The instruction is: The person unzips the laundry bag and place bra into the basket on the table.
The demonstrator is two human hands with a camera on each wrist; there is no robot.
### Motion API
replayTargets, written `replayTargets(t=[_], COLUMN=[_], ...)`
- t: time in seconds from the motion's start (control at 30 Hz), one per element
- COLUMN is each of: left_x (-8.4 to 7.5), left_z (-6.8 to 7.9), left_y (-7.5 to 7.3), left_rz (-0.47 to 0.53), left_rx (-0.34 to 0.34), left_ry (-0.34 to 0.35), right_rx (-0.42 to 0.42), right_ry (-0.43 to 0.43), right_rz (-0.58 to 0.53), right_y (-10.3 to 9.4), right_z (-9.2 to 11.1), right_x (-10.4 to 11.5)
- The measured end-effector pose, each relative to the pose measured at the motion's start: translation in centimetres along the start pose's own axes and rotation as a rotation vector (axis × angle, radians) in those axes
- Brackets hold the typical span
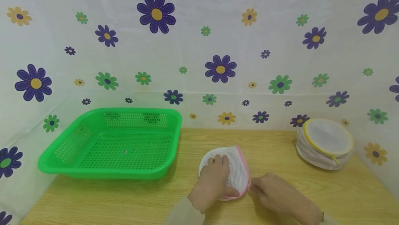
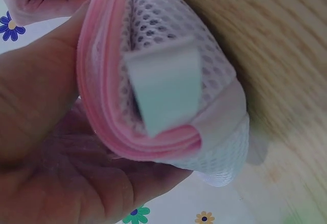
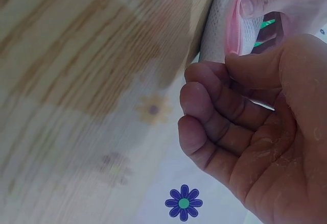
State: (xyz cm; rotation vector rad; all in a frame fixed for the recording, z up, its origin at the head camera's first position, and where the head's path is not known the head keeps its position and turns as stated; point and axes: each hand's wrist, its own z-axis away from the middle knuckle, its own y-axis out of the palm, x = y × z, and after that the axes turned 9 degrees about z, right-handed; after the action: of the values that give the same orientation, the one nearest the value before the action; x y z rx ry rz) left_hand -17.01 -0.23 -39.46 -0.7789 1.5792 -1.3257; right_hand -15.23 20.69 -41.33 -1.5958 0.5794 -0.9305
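A small white mesh laundry bag with a pink zipper edge lies on the table in front of me. My left hand grips it from above, fingers spread over the mesh and thumb along the pink edge. In the left wrist view, the bag's pink zipper curves beside the thumb and a pale tag sticks out. At the bag's right side my right hand pinches the end of the zipper between thumb and forefinger, the other fingers curled. The pinched piece itself is hidden by the fingertips.
A green perforated plastic basket stands at the left. To the far right sits a round whitish mesh bag with a yellow zipper rim. A flower-patterned sheet hangs behind the wooden table.
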Motion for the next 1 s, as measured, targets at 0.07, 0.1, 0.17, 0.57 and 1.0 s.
replayTargets(t=[0.07,0.1,0.17,0.57,1.0], left_x=[-0.03,-0.05,-0.09,-0.30,-0.22], left_z=[0.01,0.01,0.02,0.14,0.07], left_y=[0.02,0.03,0.00,-0.09,-0.07], left_rz=[0.002,0.006,0.010,-0.020,-0.020], left_rx=[-0.002,-0.001,0.003,0.018,0.031], left_ry=[-0.001,-0.003,-0.009,-0.010,-0.022], right_rx=[0.000,-0.001,0.001,-0.112,-0.116], right_ry=[0.000,0.001,0.006,0.006,0.047], right_rz=[0.003,0.004,0.006,0.140,0.141], right_y=[-0.05,-0.08,-0.12,0.01,0.00], right_z=[-0.01,-0.02,-0.06,-0.14,-0.20], right_x=[0.01,0.02,0.05,0.21,0.52])
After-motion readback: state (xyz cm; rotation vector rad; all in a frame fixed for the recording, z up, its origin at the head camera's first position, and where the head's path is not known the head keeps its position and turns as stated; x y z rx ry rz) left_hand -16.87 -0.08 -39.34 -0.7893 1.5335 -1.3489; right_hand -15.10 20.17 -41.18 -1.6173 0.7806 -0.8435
